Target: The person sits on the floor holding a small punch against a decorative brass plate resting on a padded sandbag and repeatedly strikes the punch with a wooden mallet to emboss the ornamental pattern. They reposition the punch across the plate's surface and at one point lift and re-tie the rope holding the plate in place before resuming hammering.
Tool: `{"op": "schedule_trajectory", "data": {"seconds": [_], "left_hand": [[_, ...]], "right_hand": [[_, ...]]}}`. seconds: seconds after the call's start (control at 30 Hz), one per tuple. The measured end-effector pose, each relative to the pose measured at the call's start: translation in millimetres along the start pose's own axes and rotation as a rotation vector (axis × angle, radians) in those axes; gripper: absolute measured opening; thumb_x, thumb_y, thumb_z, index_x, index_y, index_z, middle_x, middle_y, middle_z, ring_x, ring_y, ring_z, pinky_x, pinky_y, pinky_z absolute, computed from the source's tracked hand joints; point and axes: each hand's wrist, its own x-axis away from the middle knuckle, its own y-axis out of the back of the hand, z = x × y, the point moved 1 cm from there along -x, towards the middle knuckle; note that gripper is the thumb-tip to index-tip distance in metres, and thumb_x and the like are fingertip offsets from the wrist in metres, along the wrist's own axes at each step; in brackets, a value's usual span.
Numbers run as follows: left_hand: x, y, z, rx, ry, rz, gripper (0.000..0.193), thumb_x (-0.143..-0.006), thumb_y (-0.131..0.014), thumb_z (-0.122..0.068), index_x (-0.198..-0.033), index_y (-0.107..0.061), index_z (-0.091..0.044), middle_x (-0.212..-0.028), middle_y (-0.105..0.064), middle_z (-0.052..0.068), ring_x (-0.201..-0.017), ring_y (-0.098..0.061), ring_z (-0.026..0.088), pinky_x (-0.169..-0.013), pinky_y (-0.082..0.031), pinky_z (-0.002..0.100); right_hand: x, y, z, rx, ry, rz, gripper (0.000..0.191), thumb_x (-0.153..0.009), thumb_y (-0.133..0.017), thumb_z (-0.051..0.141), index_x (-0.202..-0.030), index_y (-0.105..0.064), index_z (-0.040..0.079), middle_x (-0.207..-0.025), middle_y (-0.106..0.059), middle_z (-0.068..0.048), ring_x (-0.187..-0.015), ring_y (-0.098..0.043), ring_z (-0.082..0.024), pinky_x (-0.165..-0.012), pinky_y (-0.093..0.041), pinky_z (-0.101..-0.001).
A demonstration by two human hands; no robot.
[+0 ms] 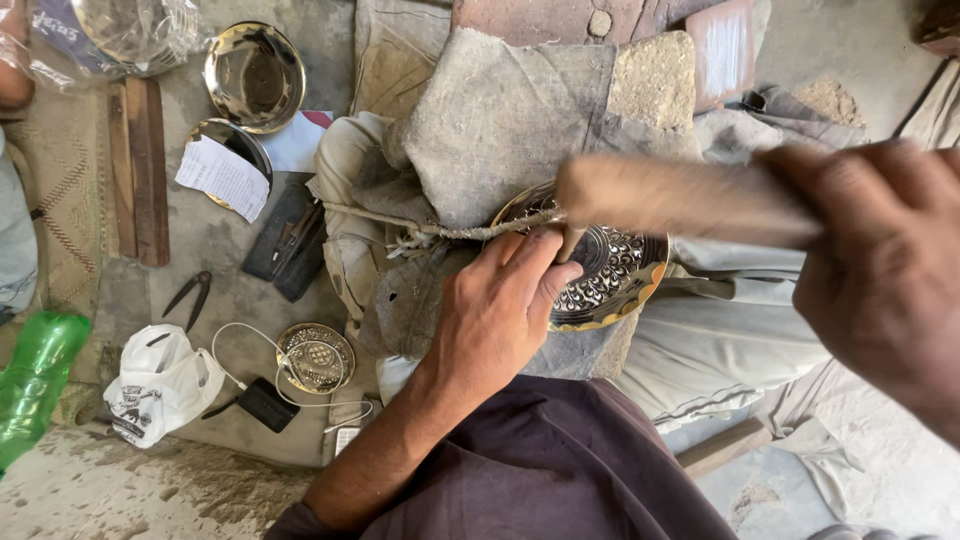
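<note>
The engraved brass plate (pixel 612 270) is propped on grey cloth (pixel 500 120) over the lap, patterned face up. It is steadied by the left hand (pixel 495 310), whose fingers are pinched around a thin chisel (pixel 570 243) set upright on the plate's surface. Above it, a wooden hammer handle (pixel 680 198), blurred, is gripped in the closed right hand (pixel 885 270). A cord (pixel 450 232) is stretched across the plate's rim. On the floor to the left, a small engraved disc (pixel 315 357), two plain brass bowls (pixel 255 75), pliers (pixel 190 297), a white bag (pixel 160 385) and a green bottle (pixel 35 385) are seen.
</note>
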Motion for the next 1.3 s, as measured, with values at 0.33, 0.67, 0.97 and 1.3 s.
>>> {"op": "schedule_trajectory", "data": {"seconds": [0.33, 0.67, 0.97, 1.3], "left_hand": [[-7.1, 8.5, -7.7, 0.016, 0.046, 0.023, 0.032, -0.1, -0.071, -0.022, -0.127, -0.064, -0.006, -0.093, -0.066, 0.011, -0.076, -0.071, 0.023, -0.061, -0.059, 0.036], [-6.7, 8.8, -7.0, -0.001, 0.028, 0.077, 0.026, -0.102, -0.071, -0.02, -0.122, -0.063, -0.006, -0.096, -0.067, 0.01, -0.081, -0.071, 0.023, -0.067, -0.059, 0.037], [-9.1, 9.5, -4.6, 0.024, 0.035, 0.124, 0.026, -0.101, -0.071, -0.02, -0.12, -0.064, -0.003, -0.092, -0.066, 0.01, -0.074, -0.069, 0.02, -0.06, -0.058, 0.033], [-11.8, 12.6, -3.1, 0.007, 0.028, 0.179, 0.032, -0.1, -0.071, -0.022, -0.126, -0.063, -0.005, -0.094, -0.066, 0.009, -0.073, -0.068, 0.019, -0.059, -0.058, 0.033]], "right_hand": [[1.3, 8.1, 4.3, 0.279, 0.15, 0.009, 0.041, -0.087, -0.059, -0.016, -0.126, -0.064, -0.01, -0.1, -0.069, -0.027, -0.079, -0.07, -0.033, -0.062, -0.062, -0.0379], [3.8, 12.7, 24.7, 0.5, 0.218, 0.016, 0.033, -0.092, -0.064, -0.007, -0.124, -0.068, -0.003, -0.09, -0.073, -0.023, -0.069, -0.071, -0.029, -0.063, -0.061, -0.0399], [7.4, 16.2, 15.0, 0.174, 0.132, 0.095, 0.049, -0.086, -0.053, -0.014, -0.134, -0.06, -0.01, -0.096, -0.07, -0.027, -0.079, -0.071, -0.031, -0.069, -0.059, -0.0407], [21.4, 6.5, 11.4, 0.409, 0.069, 0.134, 0.031, -0.096, -0.06, -0.006, -0.126, -0.067, -0.005, -0.096, -0.073, -0.02, -0.08, -0.071, -0.026, -0.075, -0.059, -0.0395]]}}
